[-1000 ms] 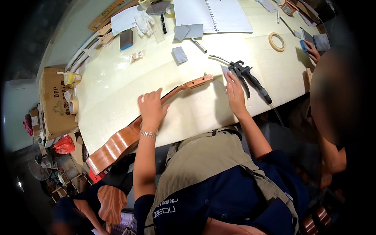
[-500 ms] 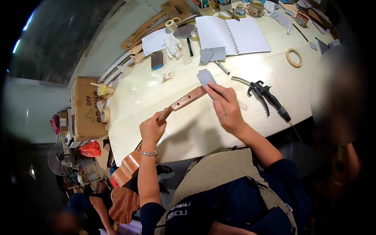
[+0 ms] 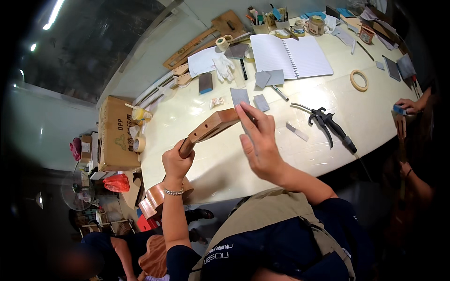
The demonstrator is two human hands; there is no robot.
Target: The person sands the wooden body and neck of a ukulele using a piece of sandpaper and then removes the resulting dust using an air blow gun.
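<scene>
My left hand [image 3: 178,161] is closed round the neck of a small brown wooden guitar-like instrument. Its headstock [image 3: 213,127], drilled with several peg holes, points up and to the right. Below my left forearm, part of the glossy body [image 3: 157,199] shows. My right hand [image 3: 262,150] holds a grey piece of sandpaper [image 3: 239,96] under its straight fingers at the headstock's tip. The sheet reaches past my fingertips, and its edge shows beneath my palm. Whether it touches the wood, I cannot tell.
On the table are an air blow gun [image 3: 328,124], a flat strip [image 3: 297,131], a tape roll [image 3: 359,80], an open notebook [image 3: 304,56] and a sanding block [image 3: 205,83]. A cardboard box [image 3: 112,136] stands left. Other people work at left and right [image 3: 415,105].
My right hand has turned more upright and the sandpaper has tilted with it. The headstock has swung slightly left and come nearer. The view has shifted, showing a co-worker's hands at the right.
</scene>
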